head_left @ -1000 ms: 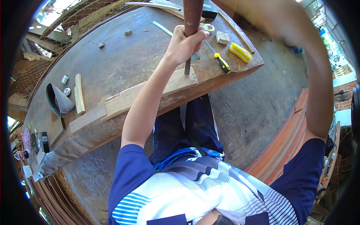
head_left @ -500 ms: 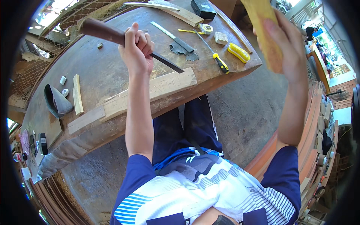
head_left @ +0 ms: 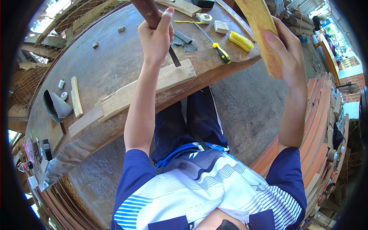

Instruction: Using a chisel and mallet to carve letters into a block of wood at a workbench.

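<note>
"While slanting the chisel (head_left: 150,16) down, apparently touching the carved board (head_left: 168,78), gripping how?"

"Clenching left hand (head_left: 156,40) round the handle (head_left: 145,9), over the bench (head_left: 107,69); clasping yellowish wooden club (head_left: 257,23) in right hand (head_left: 290,53), apart from chisel."

"Handling how?"

"Probably feeling stiff, fairly heavy; best taking hold mid-handle, avoiding the blade (head_left: 174,56)."

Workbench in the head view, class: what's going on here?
A person's left hand grips a chisel by its brown handle, the blade slanting down so that its tip appears to meet the marked board along the workbench edge. The right hand holds a yellowish wooden piece up, apart from the chisel. A screwdriver and a yellow brush lie nearby.
</note>
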The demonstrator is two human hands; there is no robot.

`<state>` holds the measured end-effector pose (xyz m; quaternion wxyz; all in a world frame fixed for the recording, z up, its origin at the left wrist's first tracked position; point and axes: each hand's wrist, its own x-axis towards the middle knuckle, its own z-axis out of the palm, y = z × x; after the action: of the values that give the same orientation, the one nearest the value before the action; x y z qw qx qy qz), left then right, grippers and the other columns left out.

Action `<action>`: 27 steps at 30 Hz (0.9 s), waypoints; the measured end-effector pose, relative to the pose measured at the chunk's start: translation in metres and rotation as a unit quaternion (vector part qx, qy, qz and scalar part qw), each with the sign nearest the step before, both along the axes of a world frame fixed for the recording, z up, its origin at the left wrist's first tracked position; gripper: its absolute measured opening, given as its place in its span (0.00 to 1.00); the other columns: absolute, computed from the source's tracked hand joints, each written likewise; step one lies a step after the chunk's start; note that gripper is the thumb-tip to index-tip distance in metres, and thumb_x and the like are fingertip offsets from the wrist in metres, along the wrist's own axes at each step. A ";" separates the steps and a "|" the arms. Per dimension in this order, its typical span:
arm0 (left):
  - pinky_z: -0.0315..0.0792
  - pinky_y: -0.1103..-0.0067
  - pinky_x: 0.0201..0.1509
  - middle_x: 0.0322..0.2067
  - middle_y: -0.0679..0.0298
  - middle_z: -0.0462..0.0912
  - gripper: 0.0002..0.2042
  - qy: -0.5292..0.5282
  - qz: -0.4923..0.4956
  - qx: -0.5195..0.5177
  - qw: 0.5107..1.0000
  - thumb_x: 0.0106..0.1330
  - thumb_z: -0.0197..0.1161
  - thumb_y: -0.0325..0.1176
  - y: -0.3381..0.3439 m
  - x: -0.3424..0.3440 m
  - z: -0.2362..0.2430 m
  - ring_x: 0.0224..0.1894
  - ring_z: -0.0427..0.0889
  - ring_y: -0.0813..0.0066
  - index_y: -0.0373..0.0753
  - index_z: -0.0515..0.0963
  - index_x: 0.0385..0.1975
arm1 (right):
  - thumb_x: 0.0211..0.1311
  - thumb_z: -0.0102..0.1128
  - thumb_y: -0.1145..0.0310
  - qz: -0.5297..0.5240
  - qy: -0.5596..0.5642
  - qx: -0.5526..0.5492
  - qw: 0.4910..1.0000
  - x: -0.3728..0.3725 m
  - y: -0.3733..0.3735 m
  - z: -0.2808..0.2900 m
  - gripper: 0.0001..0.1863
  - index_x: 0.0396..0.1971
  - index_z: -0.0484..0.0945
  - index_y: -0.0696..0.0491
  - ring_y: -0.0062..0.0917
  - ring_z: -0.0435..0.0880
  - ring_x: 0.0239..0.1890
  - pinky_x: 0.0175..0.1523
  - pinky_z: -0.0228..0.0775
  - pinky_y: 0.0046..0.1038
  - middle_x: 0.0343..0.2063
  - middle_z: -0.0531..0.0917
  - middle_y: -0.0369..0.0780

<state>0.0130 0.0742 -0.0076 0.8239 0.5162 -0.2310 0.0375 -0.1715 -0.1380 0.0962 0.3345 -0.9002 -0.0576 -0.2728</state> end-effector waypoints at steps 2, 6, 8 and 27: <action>0.49 0.81 0.20 0.14 0.75 0.60 0.17 0.000 -0.004 0.003 1.000 0.73 0.63 0.33 -0.001 0.001 -0.001 0.15 0.56 0.86 0.45 0.67 0.20 | 0.70 0.56 0.48 -0.006 0.061 -0.012 0.998 -0.005 -0.004 0.003 0.34 0.65 0.73 0.61 0.24 0.81 0.52 0.58 0.68 0.25 0.50 0.83 0.44; 0.50 0.81 0.19 0.14 0.75 0.61 0.16 -0.001 -0.014 0.007 1.000 0.72 0.64 0.33 -0.005 0.004 -0.002 0.15 0.57 0.86 0.44 0.69 0.21 | 0.70 0.56 0.48 -0.015 0.046 0.007 0.999 -0.005 -0.016 -0.006 0.34 0.64 0.73 0.62 0.24 0.81 0.53 0.59 0.67 0.24 0.50 0.82 0.44; 0.52 0.81 0.19 0.14 0.74 0.62 0.16 0.000 -0.022 0.018 1.000 0.72 0.64 0.33 -0.007 0.004 0.000 0.15 0.59 0.86 0.43 0.69 0.21 | 0.71 0.55 0.49 0.005 0.049 0.023 0.998 -0.004 -0.015 -0.006 0.33 0.64 0.72 0.62 0.25 0.80 0.53 0.59 0.67 0.24 0.51 0.82 0.44; 0.61 0.83 0.22 0.14 0.73 0.71 0.20 -0.082 -0.020 0.202 0.976 0.73 0.64 0.41 -0.022 0.000 0.000 0.17 0.68 0.88 0.40 0.73 0.18 | 0.69 0.60 0.47 -0.035 -0.046 -0.021 0.998 -0.004 0.047 0.080 0.32 0.55 0.77 0.63 0.17 0.81 0.36 0.39 0.71 0.19 0.37 0.83 0.39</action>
<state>0.0126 0.0518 -0.0075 0.6812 0.6626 -0.3109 0.0158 -0.1758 -0.0907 0.1766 0.3027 -0.8949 -0.0470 -0.3244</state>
